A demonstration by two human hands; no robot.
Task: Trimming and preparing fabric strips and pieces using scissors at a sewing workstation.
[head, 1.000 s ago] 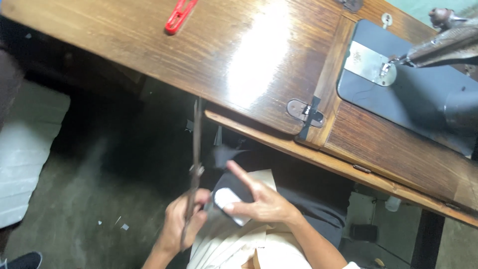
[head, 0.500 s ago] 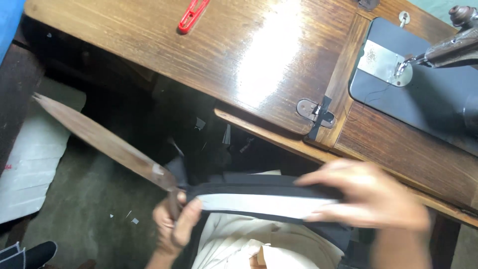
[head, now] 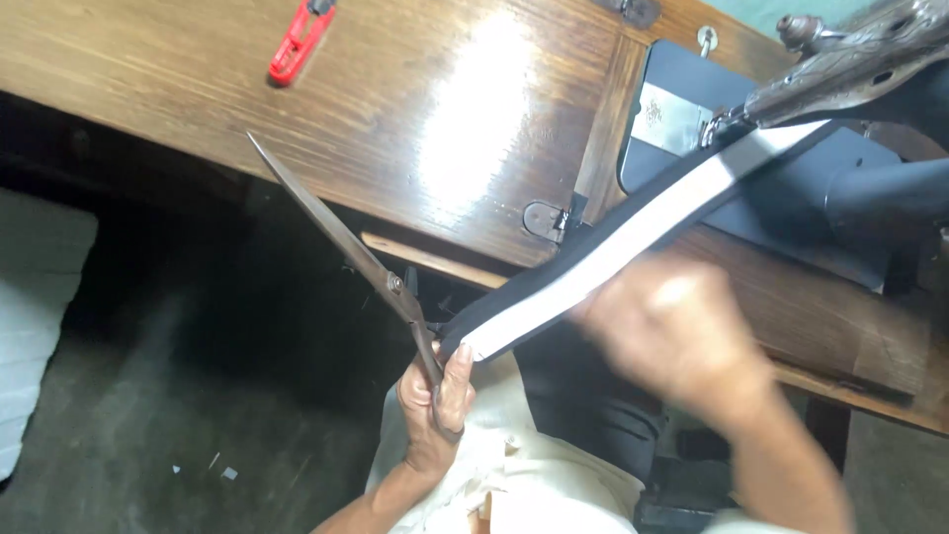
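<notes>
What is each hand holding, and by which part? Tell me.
The left hand grips the long scissors by their handles, blades closed and pointing up-left. The blurred right hand holds the black-and-white fabric strip around its middle.

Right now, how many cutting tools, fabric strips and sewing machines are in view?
Cutting tools: 2, the large scissors in the left hand and the red thread snips
Fabric strips: 1, the black and white strip
Sewing machines: 1
Total: 4

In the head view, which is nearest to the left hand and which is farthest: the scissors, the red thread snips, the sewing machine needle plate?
1. Scissors: held in the left hand.
2. Needle plate: upper right, on the machine bed.
3. Red thread snips: top left of the table.
</notes>
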